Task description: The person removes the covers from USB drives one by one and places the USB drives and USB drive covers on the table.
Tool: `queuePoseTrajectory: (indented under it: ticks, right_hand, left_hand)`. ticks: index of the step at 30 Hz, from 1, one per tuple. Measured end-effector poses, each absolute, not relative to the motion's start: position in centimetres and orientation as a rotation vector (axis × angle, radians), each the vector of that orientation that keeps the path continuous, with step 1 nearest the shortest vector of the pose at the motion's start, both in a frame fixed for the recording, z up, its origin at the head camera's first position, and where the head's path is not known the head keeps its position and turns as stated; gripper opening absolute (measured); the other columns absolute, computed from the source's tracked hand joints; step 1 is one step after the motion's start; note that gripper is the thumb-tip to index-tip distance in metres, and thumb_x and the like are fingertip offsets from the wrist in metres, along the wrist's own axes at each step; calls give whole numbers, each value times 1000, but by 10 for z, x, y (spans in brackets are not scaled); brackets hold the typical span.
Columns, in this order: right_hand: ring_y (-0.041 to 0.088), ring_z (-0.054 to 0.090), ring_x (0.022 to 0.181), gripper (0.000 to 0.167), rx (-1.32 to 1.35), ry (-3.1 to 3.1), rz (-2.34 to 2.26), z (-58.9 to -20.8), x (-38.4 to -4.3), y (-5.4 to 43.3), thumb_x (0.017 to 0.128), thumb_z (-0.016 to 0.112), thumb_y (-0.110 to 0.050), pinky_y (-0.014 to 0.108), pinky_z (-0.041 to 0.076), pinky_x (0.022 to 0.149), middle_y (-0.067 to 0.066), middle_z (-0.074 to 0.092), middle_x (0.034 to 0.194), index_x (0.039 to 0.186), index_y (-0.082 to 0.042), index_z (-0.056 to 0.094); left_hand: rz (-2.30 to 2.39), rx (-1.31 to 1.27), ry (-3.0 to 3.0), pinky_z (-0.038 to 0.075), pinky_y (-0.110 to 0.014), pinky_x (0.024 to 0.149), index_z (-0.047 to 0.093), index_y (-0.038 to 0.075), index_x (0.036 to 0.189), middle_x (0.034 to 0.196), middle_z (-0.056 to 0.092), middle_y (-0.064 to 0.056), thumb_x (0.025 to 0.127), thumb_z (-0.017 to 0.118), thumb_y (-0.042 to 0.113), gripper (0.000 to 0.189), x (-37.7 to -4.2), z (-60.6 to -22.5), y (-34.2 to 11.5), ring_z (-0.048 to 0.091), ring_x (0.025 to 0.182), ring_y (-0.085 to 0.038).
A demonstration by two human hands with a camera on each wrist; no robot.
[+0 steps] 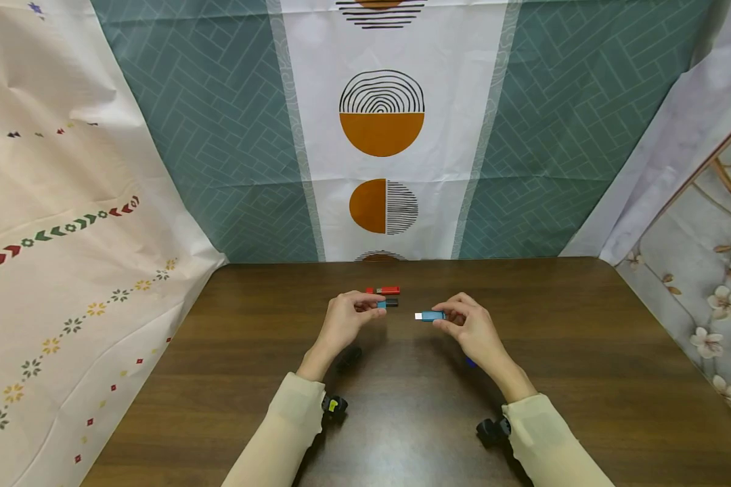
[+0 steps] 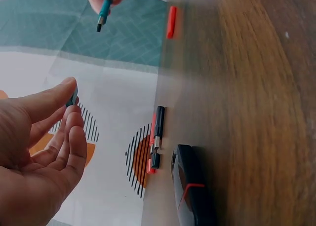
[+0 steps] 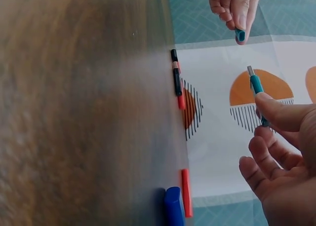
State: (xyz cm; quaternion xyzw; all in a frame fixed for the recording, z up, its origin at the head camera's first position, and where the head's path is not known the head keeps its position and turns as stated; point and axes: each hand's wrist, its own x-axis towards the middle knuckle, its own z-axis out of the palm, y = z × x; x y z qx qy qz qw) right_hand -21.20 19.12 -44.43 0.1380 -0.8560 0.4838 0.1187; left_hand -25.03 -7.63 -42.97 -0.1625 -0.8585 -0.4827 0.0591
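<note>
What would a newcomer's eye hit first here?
Probably the slim blue USB stick with its bare silver metal plug, pinched in the right hand above the brown wood-grain table. Then the small hollow blue cap pinched in the left hand, facing it. Behind the table, the teal-and-white hanging cloth with large orange half-circles also likely draws the eye.
</note>
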Motion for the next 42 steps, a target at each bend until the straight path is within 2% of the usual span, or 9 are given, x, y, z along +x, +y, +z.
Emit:
queuePoseTrajectory:
  ticks: [4, 12, 20, 26, 33, 38, 42]
  right_hand:
    - [19, 52, 77, 18, 411, -2504, 1410, -447, -212, 191, 90, 80, -1, 24, 45, 66, 6, 61, 99, 107, -4, 79]
    - [19, 52, 75, 18, 452, -2482, 1384, -448, -212, 183, 88, 81, -2, 26, 45, 66, 6, 61, 94, 106, -7, 78]
    - [20, 53, 79, 17, 429, -2530, 1379, -442, -221, 175, 88, 82, -3, 28, 45, 70, 4, 61, 93, 104, -7, 77]
    - [22, 54, 86, 19, 427, -2645, 1389, -442, -237, 168, 90, 81, -8, 34, 47, 76, 9, 61, 99, 109, -5, 78]
    - [22, 51, 82, 19, 368, -2691, 1402, -446, -257, 157, 90, 82, -7, 32, 44, 71, 6, 58, 88, 107, -2, 79]
    - [23, 50, 83, 18, 305, -2745, 1401, -450, -266, 147, 92, 80, -8, 31, 42, 68, 7, 58, 87, 109, -1, 79]
    - [20, 50, 77, 19, 253, -2788, 1397, -451, -272, 141, 92, 80, -7, 30, 41, 64, 6, 58, 84, 109, 0, 78]
  left_hand:
    - [-1452, -472, -2599, 55, -28, 69, 83, 9, 109, 90, 74, -1, 89, 85, 14, 21, -251, -430, -78, 68, 80, -14]
    - [-1422, -445, -2646, 55, -29, 68, 82, 10, 111, 100, 77, -3, 90, 84, 16, 22, -255, -429, -89, 68, 83, -16]
    - [-1305, -489, -2745, 56, -32, 73, 82, 9, 109, 90, 75, -1, 89, 84, 16, 21, -264, -431, -101, 68, 85, -18]
    - [-1255, -466, -2785, 54, -30, 69, 83, 9, 106, 84, 75, 3, 89, 84, 14, 18, -271, -439, -105, 67, 80, -15]
    - [-1199, -496, -2862, 51, -28, 65, 82, 8, 107, 82, 73, 3, 91, 82, 14, 18, -278, -443, -106, 65, 78, -14]
    - [-1161, -512, -2897, 51, -27, 63, 82, 7, 107, 81, 72, 2, 91, 82, 14, 18, -283, -447, -103, 63, 77, -14]
    - [-1130, -521, -2929, 53, -27, 65, 83, 7, 106, 84, 74, 2, 90, 83, 15, 18, -288, -448, -101, 64, 77, -13]
